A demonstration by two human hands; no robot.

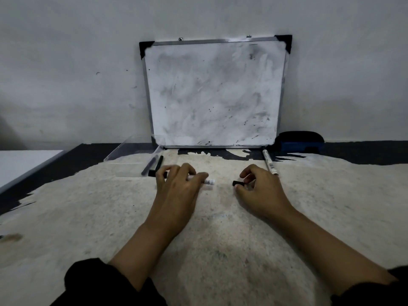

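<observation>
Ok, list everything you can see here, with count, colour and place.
whiteboard: one, white, grey smudges, leaning on the wall
eraser: one, blue and black, right of the whiteboard's foot
clear tray: one, transparent, left of the whiteboard's foot
black markers: two, black, at the tray's right end
loose marker: one, white, beyond the right hand
held marker: one, white, in the left hand
cap: one, black, pinched by the right hand
table: one, black, worn pale
left hand: grips the held marker
right hand: pinches the cap
</observation>
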